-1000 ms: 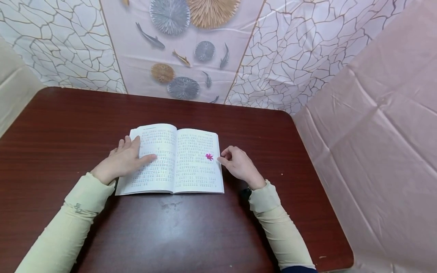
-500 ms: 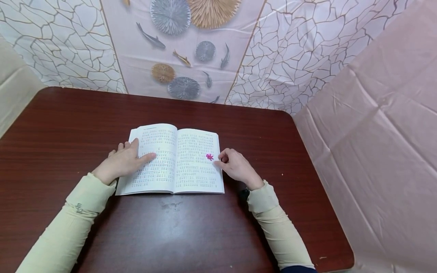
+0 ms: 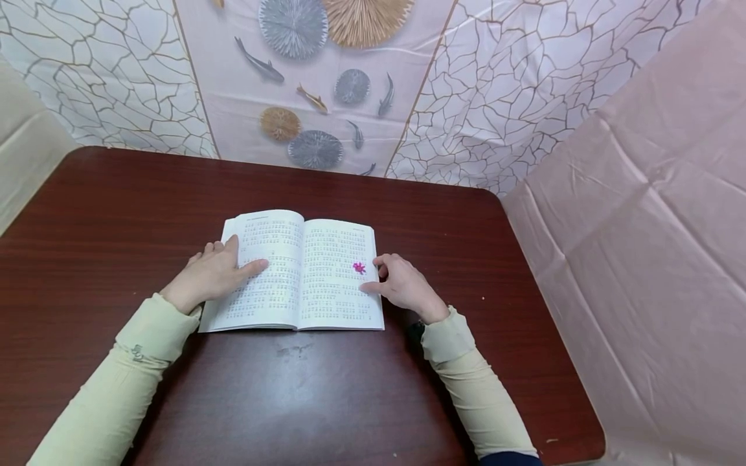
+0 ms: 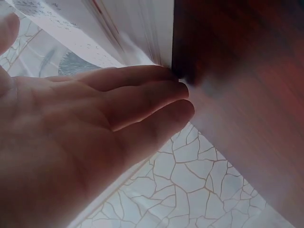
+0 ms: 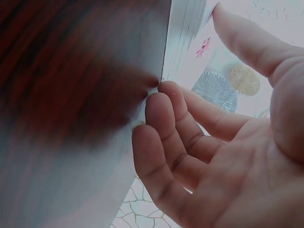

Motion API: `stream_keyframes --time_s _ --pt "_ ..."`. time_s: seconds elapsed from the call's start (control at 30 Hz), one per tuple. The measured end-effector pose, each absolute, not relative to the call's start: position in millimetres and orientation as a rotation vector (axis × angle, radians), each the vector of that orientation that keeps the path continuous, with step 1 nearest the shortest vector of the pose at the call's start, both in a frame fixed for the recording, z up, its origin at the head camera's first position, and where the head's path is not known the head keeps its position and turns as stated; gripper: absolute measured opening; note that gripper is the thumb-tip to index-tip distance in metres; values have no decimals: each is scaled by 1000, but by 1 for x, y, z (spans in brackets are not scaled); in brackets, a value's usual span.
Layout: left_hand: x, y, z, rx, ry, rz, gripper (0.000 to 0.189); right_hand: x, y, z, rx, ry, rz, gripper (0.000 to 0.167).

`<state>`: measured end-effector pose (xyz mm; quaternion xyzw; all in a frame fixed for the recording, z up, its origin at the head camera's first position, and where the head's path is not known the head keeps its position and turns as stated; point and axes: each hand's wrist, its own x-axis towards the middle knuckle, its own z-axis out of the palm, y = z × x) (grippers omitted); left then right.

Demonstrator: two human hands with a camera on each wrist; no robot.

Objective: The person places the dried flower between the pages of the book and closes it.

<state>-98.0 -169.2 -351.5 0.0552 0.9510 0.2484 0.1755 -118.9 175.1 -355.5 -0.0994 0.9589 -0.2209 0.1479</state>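
Observation:
An open book (image 3: 338,304) lies flat on the table, printed text on both pages. On its right page is a small magenta shape (image 3: 359,267), too small to tell its kind. My left hand (image 3: 212,275) rests at the book's left edge, thumb on the page and fingers extended; the left wrist view shows those fingers (image 4: 147,111) straight beside the page edges. At the right edge, my right hand (image 3: 405,285) sets its thumb on the page below the magenta shape. In the right wrist view its loosely bent fingers (image 5: 161,116) meet the book's side near the tabletop.
The dark red-brown table (image 3: 291,401) surrounds the book. Behind it hangs a patterned cloth (image 3: 315,84) with fish and round motifs. A pinkish fabric wall (image 3: 635,246) borders the right side.
My right hand has come in from beside the book to its right edge, its thumb sliding onto the page and spreading from the fingers. The left hand has hardly moved.

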Motion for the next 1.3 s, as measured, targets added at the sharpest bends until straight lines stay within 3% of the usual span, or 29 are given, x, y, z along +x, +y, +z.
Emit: stream_keyframes --time_s 0.57,1.1,1.3 --pt "-99 -164 -350 185 2663 838 102 -118 172 -356 -258 2759 -650 57" --pt "-101 -162 -350 123 2568 1023 108 -117 171 -358 -250 2762 -658 56" --pt "-100 -163 -349 155 2529 1165 101 -117 172 -358 -259 2766 -654 57"
